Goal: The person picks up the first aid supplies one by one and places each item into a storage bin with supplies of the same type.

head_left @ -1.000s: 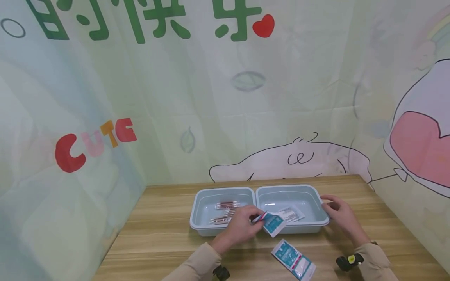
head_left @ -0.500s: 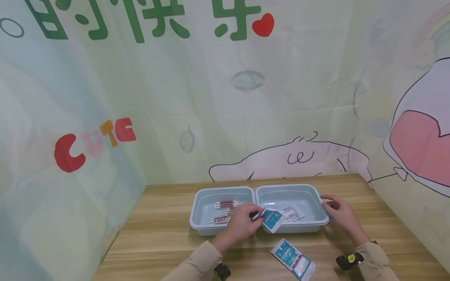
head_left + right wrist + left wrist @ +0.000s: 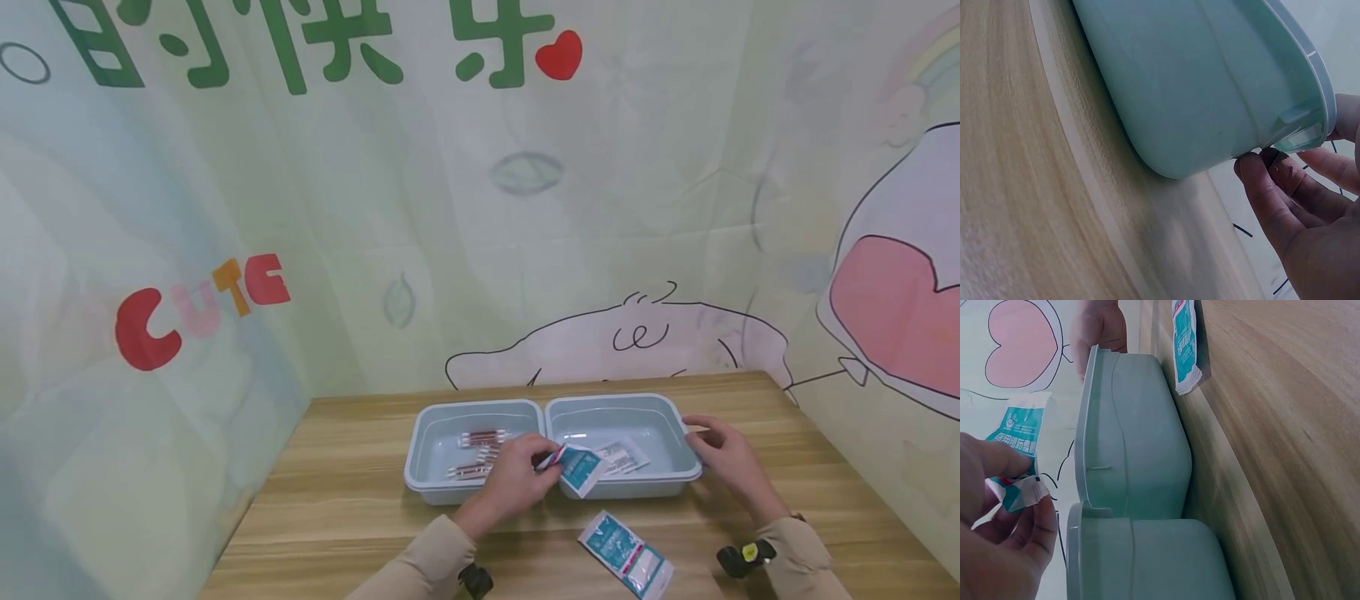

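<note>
My left hand (image 3: 517,479) pinches a teal-and-white sachet (image 3: 582,471) between thumb and fingers, over the front rim of the right-hand blue tray. The left wrist view shows that sachet (image 3: 1022,428) bent, with a folded end under the thumb. My right hand (image 3: 729,462) grips the right end of the right-hand tray (image 3: 622,490); in the right wrist view its thumb and fingers close around the tray's end (image 3: 1300,125) below the rim. A white printed sachet (image 3: 621,457) lies inside that tray. Another teal-and-white sachet (image 3: 626,554) rests on the table in front.
Beside it, almost touching, stands a left-hand blue tray (image 3: 431,429) with several slim, clear-ended brown sticks (image 3: 483,437), partly hidden by my left hand. Both trays stand on a wooden table (image 3: 337,517). A printed cloth (image 3: 450,208) hangs behind and at the sides.
The sachet in my left hand has risen slightly, then stays nearly still. My right hand keeps its grip on the tray.
</note>
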`<state>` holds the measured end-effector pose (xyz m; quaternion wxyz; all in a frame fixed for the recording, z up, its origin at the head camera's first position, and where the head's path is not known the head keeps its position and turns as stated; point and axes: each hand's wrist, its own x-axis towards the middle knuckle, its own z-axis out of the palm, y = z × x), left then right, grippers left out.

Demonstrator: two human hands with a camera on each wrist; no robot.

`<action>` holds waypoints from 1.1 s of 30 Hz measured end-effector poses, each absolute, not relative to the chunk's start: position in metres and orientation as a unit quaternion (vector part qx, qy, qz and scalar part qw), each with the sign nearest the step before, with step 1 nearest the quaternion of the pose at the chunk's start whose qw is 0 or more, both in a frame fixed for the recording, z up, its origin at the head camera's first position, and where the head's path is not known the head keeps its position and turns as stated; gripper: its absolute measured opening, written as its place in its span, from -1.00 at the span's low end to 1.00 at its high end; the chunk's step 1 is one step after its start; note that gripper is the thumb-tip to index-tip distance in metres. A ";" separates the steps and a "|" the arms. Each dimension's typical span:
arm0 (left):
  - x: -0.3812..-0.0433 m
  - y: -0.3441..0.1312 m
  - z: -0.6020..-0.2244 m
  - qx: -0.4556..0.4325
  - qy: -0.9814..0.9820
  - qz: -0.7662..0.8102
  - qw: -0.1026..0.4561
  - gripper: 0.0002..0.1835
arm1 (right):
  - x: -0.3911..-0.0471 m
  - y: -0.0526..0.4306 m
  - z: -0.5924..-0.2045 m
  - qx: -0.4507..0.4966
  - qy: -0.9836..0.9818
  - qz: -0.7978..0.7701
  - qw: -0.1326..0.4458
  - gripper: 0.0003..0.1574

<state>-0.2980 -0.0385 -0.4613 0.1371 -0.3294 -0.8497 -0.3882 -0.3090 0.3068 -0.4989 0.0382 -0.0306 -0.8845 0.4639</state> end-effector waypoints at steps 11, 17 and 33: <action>-0.302 -0.038 -0.458 -0.304 -0.864 -0.380 0.130 -0.84 | -0.307 0.305 -0.495 -0.037 -0.883 0.467 0.030 -0.35; -0.302 -0.038 -0.455 -0.292 -0.868 -0.384 0.119 -0.82 | -0.306 0.304 -0.494 -0.043 -0.883 0.466 0.025 -0.35; -0.304 -0.033 -0.454 -0.281 -0.873 -0.385 0.107 -0.78 | -0.308 0.305 -0.497 -0.040 -0.878 0.476 0.031 -0.36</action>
